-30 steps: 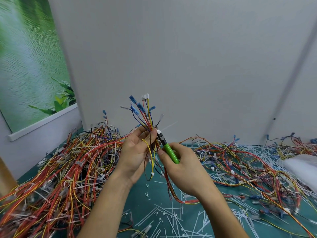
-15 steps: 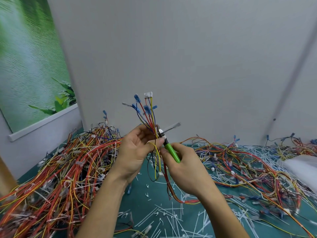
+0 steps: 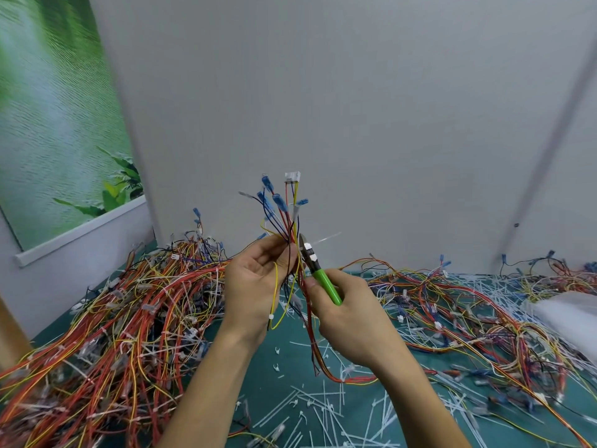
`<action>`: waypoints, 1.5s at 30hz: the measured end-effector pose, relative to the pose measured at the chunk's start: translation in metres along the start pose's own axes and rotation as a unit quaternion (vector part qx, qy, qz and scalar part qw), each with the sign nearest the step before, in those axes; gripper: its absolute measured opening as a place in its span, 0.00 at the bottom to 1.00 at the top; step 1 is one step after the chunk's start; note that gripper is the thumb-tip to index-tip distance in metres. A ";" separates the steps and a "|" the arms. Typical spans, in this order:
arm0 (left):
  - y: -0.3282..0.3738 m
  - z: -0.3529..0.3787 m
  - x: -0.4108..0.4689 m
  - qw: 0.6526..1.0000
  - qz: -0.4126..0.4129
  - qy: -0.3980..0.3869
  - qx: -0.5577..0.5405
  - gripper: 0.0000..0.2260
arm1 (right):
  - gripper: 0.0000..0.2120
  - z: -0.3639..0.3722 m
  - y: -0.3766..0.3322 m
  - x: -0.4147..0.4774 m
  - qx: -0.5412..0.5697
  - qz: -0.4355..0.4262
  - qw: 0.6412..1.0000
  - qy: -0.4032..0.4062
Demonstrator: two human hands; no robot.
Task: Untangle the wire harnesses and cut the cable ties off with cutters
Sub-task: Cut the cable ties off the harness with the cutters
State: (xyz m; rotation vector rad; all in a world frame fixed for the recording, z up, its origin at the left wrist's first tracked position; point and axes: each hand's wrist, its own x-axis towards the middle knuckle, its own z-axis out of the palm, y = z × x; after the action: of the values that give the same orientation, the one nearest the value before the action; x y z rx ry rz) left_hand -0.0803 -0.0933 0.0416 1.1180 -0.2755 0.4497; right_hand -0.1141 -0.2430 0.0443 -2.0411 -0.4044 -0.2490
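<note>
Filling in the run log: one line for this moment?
left hand grips harness | right hand holds cutters | nose at cable tie

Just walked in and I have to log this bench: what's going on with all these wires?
A person holds one wire harness upright in the left hand, connectors fanned upward. The right hand holds green-handled cutters, their tip at the bundle beside a white cable tie that sticks out sideways. Tangled harnesses lie heaped on the green table, with cut ties strewn in front.
</note>
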 end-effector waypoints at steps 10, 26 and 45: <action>0.002 -0.001 0.002 0.999 -0.022 0.016 -0.028 0.10 | 0.15 0.000 0.002 0.001 0.011 -0.004 1.000 -0.007; 0.009 0.003 -0.002 0.998 -0.046 0.023 -0.027 0.09 | 0.12 0.000 0.004 0.002 0.002 -0.016 1.000 -0.003; 0.009 0.003 -0.002 0.997 -0.068 0.004 -0.042 0.10 | 0.17 0.001 0.001 0.001 -0.008 -0.016 1.000 0.015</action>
State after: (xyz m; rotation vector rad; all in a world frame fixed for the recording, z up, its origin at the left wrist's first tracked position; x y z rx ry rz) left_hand -0.0863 -0.0933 0.0492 1.0455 -0.2085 0.3184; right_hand -0.1125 -0.2428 0.0435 -2.0456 -0.4182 -0.3042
